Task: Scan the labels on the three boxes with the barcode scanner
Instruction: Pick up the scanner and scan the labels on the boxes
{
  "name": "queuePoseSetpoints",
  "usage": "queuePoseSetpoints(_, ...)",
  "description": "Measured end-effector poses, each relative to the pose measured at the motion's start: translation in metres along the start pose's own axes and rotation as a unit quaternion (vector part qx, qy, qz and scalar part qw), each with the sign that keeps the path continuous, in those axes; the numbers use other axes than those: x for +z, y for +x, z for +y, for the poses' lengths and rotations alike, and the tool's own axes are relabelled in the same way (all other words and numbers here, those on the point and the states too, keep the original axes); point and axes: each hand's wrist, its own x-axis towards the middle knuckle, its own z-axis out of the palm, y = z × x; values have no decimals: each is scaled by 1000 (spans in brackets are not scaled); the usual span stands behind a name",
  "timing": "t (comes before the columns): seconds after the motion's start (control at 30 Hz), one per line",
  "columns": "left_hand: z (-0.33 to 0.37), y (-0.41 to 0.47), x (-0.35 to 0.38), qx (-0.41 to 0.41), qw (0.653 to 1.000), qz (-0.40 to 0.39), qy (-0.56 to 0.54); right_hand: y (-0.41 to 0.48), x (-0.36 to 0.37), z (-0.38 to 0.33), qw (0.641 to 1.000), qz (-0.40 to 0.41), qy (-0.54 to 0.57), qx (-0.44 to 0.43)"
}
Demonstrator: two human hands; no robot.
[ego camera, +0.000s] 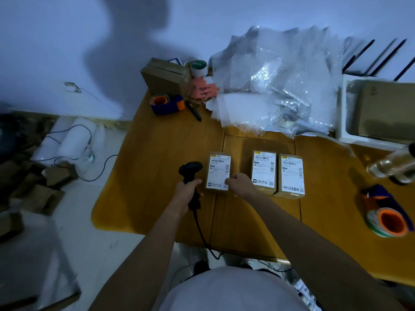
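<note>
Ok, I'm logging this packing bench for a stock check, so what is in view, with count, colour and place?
labelled boxes: three, brown with white labels, in a row mid-table
barcode scanner: one, black, corded, left of the row
tape dispensers: two, blue and orange, far left and near right
plain cartons: a brown stack, far left corner
bubble wrap: one clear heap, far side
table: one, yellow-brown wood
left hand: grip around the scanner handle
right hand: on the leftmost box

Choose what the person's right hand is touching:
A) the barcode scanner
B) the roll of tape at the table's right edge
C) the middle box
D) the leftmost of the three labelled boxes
D: the right hand rests on the near corner of the leftmost box, while the left hand holds the barcode scanner.
</note>
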Motion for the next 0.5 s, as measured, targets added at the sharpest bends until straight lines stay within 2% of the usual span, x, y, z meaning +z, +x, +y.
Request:
queuePoseSetpoints(0.17, 2, -5, 0, 7, 999, -27, 16, -2, 11, -4, 1000, -17, -6, 3)
queuePoseSetpoints(0.5, 15, -11, 8, 33, 999, -31, 8, -5, 2, -17, 994, 104, 22, -30)
